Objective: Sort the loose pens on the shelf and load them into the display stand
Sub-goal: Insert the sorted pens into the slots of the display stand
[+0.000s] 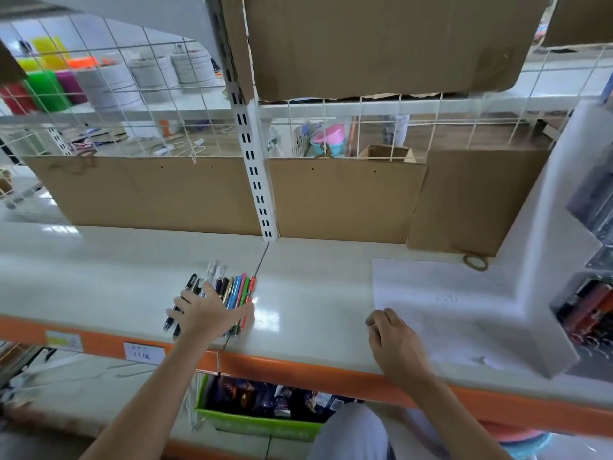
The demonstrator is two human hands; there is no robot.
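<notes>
Several loose pens in black, white, blue, green, pink and red lie side by side on the white shelf. My left hand lies spread over the near half of the row, fingers on the black pens at the left and thumb against the pink pen at the right. My right hand rests on the shelf with fingers loosely curled, holding nothing, at the near corner of a white paper sheet. The clear display stand at the far right holds several dark and orange pens in a lower slot.
Cardboard panels line the back of the shelf, split by a white slotted upright. A tape ring lies behind the paper. The shelf has an orange front edge. A green box sits on the shelf below.
</notes>
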